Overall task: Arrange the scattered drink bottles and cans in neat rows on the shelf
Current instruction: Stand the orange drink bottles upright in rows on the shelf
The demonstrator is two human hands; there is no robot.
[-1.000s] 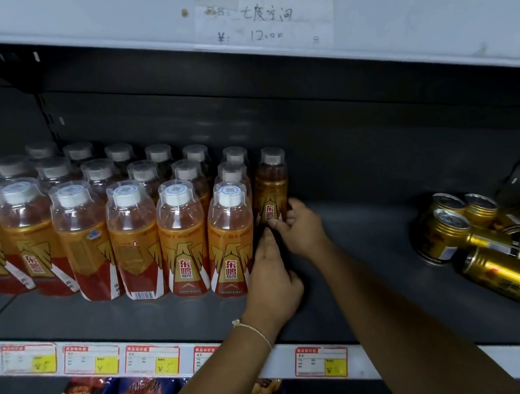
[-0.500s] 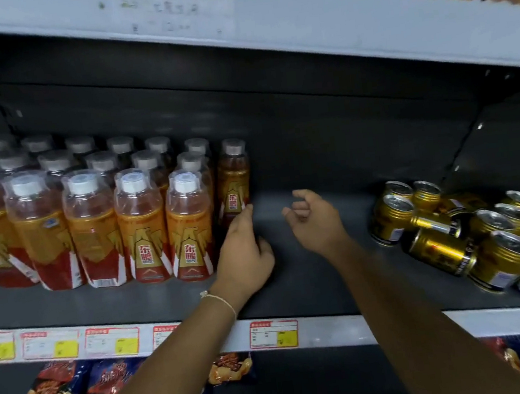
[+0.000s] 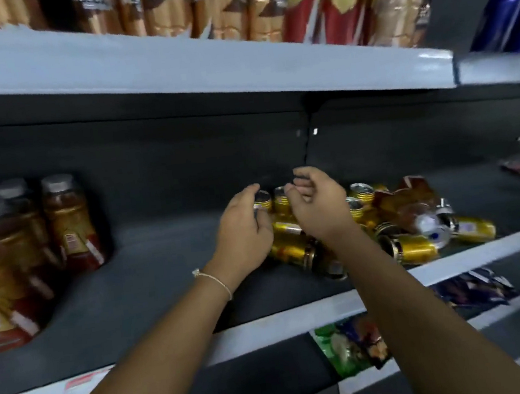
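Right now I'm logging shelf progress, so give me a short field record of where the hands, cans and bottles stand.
left hand: fingers curled at an upright gold can; whether it grips is unclear
right hand: over the cans, fingers loosely curled, holding nothing visible
gold cans: scattered heap, several on their sides
orange bottles: upright in rows on the left
shelf: bare stretch between bottles and cans
image: motion-blurred
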